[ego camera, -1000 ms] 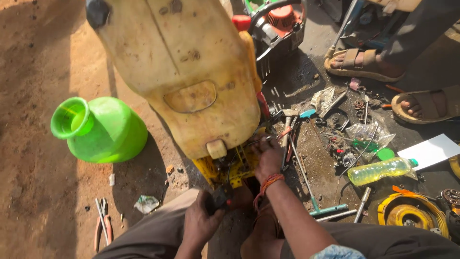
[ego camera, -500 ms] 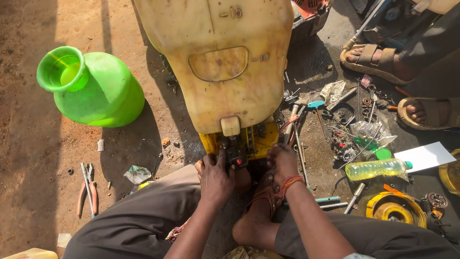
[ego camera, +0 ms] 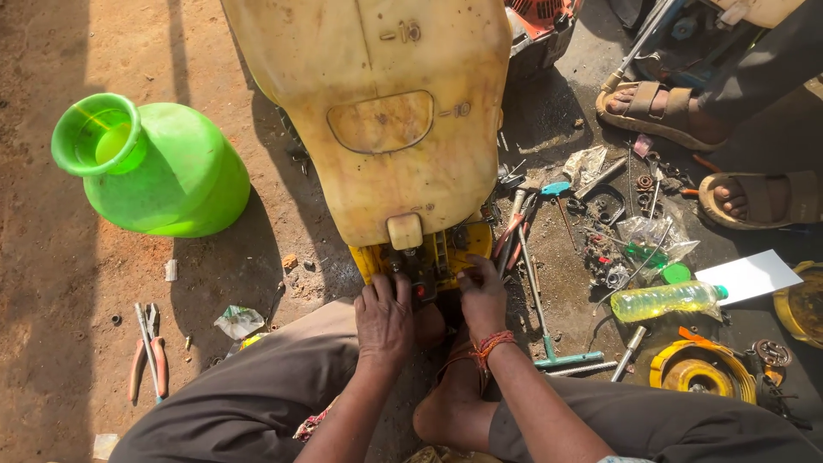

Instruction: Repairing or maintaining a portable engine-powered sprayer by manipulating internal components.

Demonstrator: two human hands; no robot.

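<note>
Now both my hands press on the yellow mechanism (ego camera: pixel 429 257) under the tank (ego camera: pixel 377 111): left hand (ego camera: pixel 384 317) and right hand (ego camera: pixel 482 296), fingers curled, grip unclear.

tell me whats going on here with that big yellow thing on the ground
A person sits on the dirt ground with a large cream-yellow tank tilted up in front of them. Both hands work at the yellow base under it: the left hand rests on its near edge, and the right hand has its fingers on the mechanism. Tools and small parts lie scattered to the right, pliers to the left, and a green pot stands nearby.
</note>
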